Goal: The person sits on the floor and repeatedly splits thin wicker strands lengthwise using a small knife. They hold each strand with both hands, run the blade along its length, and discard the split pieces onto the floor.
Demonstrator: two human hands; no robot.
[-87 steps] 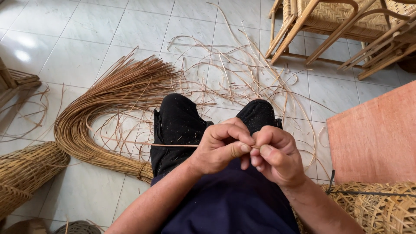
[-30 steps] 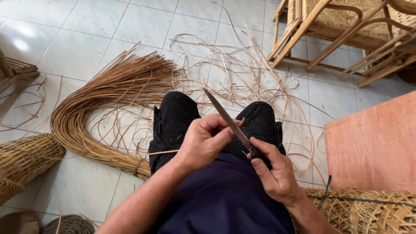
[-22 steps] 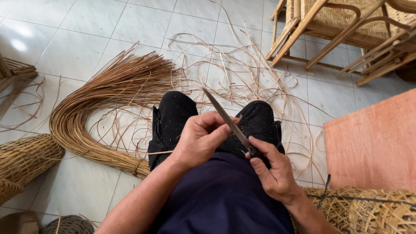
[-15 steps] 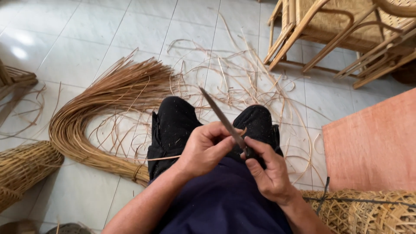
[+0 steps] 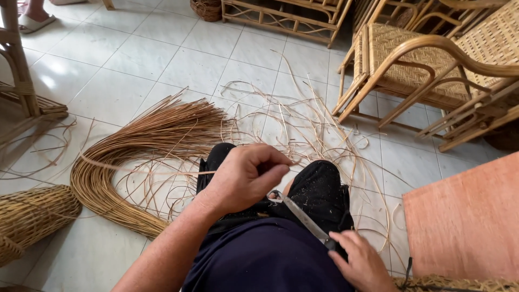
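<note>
Since half a second ago your right hand (image 5: 363, 266) has dropped the knife (image 5: 300, 216) low over your lap, blade now slanting up-left toward your left hand (image 5: 246, 178). That hand pinches a thin rattan strip (image 5: 108, 164) running leftward past your knee; the right grips the knife handle.

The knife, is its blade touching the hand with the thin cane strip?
Touching. The head view shows the knife blade tip meeting the left hand fingers; the right hand holds the handle.
</note>
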